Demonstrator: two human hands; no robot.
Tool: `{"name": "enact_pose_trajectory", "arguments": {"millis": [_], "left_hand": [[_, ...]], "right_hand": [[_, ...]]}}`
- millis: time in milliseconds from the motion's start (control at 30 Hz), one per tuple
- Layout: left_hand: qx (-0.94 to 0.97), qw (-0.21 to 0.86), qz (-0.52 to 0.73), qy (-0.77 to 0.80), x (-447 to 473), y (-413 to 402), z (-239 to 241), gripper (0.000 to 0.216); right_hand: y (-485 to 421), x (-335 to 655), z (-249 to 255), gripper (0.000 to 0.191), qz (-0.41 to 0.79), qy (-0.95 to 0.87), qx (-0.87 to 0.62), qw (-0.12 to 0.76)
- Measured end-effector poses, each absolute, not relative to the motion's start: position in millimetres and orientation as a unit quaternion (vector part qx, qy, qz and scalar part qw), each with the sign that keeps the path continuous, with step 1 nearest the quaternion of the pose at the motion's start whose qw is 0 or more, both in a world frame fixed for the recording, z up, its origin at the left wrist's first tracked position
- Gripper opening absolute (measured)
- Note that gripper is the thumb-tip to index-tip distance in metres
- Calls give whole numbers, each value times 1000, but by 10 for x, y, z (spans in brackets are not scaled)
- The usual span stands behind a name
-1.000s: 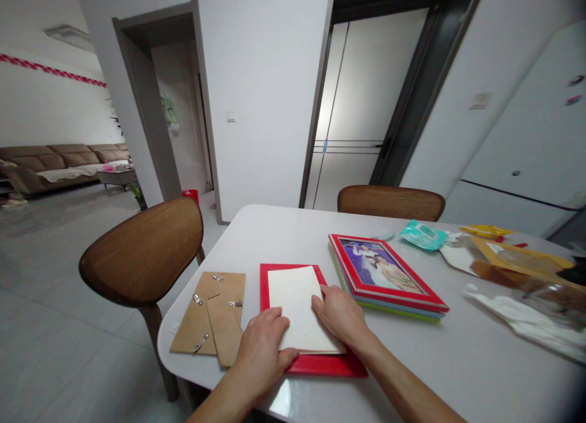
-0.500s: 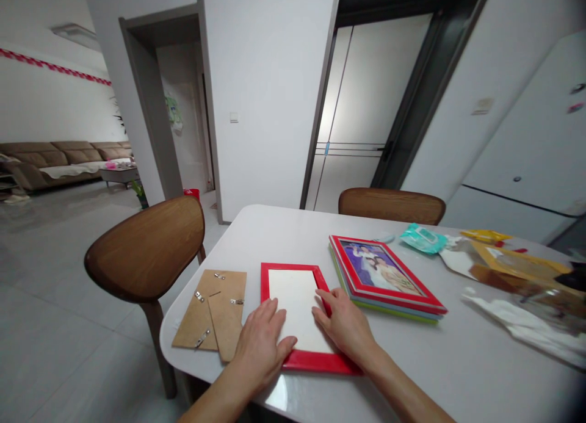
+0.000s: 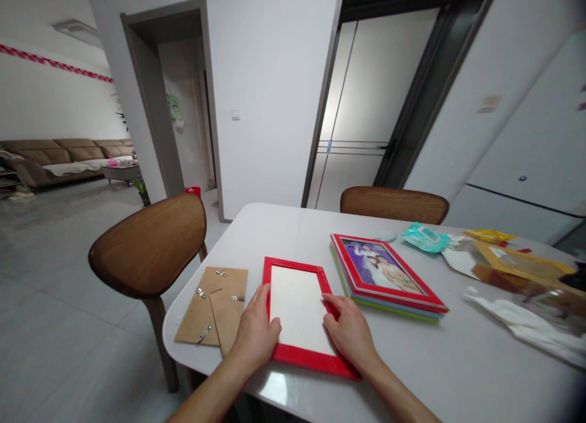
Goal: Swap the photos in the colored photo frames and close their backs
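Note:
A red picture frame (image 3: 315,361) with a blank white sheet (image 3: 297,301) inside its border is at the near edge of the table, between my hands. My left hand (image 3: 254,332) grips its left side, thumb on the inner edge and fingers along the outside. Around the right side closes my right hand (image 3: 351,330), with fingertips over the red border. Left of the frame lies a brown backing board (image 3: 195,322) with metal clips and a narrower brown stand piece, partly hidden by my left hand. A stack of picture frames (image 3: 341,258) sits to the right, its top one holding a photo.
Toward the right of the white table (image 3: 256,227) are a teal wipes packet (image 3: 425,237), yellow packaging (image 3: 517,264) and crumpled white wrapping (image 3: 517,319). One wooden chair (image 3: 151,246) stands at the left, another chair (image 3: 394,204) behind the table.
My left hand has moved from the white sheet to the frame's left side. The frame has shifted and turned slightly; my right hand stays at its right side.

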State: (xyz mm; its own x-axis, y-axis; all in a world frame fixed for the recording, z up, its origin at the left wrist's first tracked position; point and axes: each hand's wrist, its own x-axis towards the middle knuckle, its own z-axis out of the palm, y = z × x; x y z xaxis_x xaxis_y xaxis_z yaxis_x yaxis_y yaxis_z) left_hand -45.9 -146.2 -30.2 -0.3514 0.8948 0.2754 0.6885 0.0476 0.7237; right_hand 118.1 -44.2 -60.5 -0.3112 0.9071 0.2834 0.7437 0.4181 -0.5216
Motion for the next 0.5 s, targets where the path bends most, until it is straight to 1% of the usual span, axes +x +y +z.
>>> {"name": "enact_pose_trajectory", "arguments": {"millis": [167, 333, 433, 500], "left_hand": [[561, 126, 385, 722, -484, -1470, -434, 62], [582, 119, 368, 715, -514, -1529, -390, 62], [596, 89, 353, 716, -754, -1682, -333, 59], [588, 59, 327, 737, -1027, -1838, -326, 56]], "right_hand": [[-453, 1153, -593, 40, 146, -802, -514, 265], [-472, 1126, -561, 39, 133, -815, -506, 249], [-590, 1036, -461, 41, 100, -824, -496, 253], [-738, 894, -352, 38, 103, -847, -455, 256]]}}
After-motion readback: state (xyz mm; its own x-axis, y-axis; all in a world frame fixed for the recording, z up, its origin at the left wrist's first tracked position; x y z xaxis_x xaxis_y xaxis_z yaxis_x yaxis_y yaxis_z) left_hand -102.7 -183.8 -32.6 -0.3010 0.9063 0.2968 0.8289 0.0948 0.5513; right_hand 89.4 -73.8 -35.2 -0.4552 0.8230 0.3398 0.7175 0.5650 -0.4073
